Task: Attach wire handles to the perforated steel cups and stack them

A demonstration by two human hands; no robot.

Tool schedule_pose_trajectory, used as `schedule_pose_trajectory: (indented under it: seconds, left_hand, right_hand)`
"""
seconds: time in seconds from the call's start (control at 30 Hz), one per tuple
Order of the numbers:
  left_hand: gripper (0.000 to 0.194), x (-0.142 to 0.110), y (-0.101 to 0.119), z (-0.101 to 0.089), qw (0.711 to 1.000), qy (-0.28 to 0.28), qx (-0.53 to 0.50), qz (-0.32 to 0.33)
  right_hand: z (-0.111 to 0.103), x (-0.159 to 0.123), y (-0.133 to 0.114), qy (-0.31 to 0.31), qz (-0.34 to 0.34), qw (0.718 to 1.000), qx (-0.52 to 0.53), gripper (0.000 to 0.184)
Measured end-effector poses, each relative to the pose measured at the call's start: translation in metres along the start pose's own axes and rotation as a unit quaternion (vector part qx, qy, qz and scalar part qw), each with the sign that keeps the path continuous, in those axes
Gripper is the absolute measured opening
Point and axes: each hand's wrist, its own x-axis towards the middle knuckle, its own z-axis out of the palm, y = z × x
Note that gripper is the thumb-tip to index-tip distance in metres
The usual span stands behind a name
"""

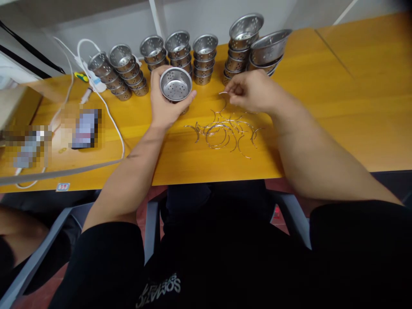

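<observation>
My left hand [162, 103] is wrapped round a perforated metal cup [176, 85], its open top facing me and holes showing in its bottom. To the right, my right hand [247, 91] pinches a thin curved metal wire [222, 92] between thumb and fingers. Below that hand lies a loose heap of similar curved wires [222, 128] on the yellow table [337, 111]. Just behind my right hand stand a stack of perforated cups [238, 53] and some wider, tilted metal bowls [268, 47].
More stacks of perforated cups [204, 58] line the back of the table. On the left are a white cable [111, 113], a blurred phone [85, 128], a power strip [98, 83] and a yellow-green object [81, 77]. Another person's arm [19, 231] shows at the lower left.
</observation>
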Motion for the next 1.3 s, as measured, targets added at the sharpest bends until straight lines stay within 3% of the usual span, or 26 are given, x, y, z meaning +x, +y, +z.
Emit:
schedule_pose_trajectory:
  seconds: [0.07, 0.13, 0.27, 0.4, 0.6, 0.83, 1.07, 1.2, 1.3]
  left_hand:
    - [0.095, 0.001, -0.001, 0.009, 0.995, 0.097, -0.020, -0.020]
    - [0.109, 0.001, -0.009, 0.023, 0.990, 0.134, -0.033, -0.020]
    - [0.114, -0.007, -0.026, 0.051, 0.995, 0.078, -0.055, 0.039]
    - [0.106, -0.018, -0.029, 0.066, 0.997, 0.028, -0.061, 0.043]
    - [0.101, -0.021, -0.023, 0.065, 0.996, 0.058, -0.062, 0.018]
    - [0.094, -0.019, -0.038, 0.080, 0.998, 0.052, -0.040, -0.019]
    - [0.103, -0.023, -0.067, 0.095, 0.996, 0.028, -0.068, 0.049]
    - [0.102, -0.024, -0.063, 0.098, 0.998, 0.019, -0.054, 0.034]
    - [0.101, -0.023, -0.052, 0.097, 0.998, 0.028, -0.059, 0.019]
  right_hand:
    - [0.004, 0.000, -0.001, 0.045, -0.015, 0.999, 0.015, 0.032]
    - [0.008, 0.001, -0.001, 0.084, -0.037, 0.995, 0.039, 0.023]
    - [0.021, 0.006, 0.001, 0.140, -0.092, 0.975, 0.143, 0.004]
    - [0.033, 0.012, 0.001, 0.179, -0.110, 0.949, 0.234, 0.018]
    - [0.042, 0.013, -0.008, 0.201, -0.066, 0.939, 0.270, 0.033]
    - [0.053, 0.022, -0.001, 0.226, -0.130, 0.914, 0.309, 0.028]
    - [0.058, 0.026, 0.005, 0.219, -0.095, 0.930, 0.280, 0.025]
    - [0.051, 0.017, -0.005, 0.196, -0.096, 0.937, 0.274, 0.025]
    - [0.042, 0.007, -0.017, 0.141, -0.035, 0.962, 0.230, 0.033]
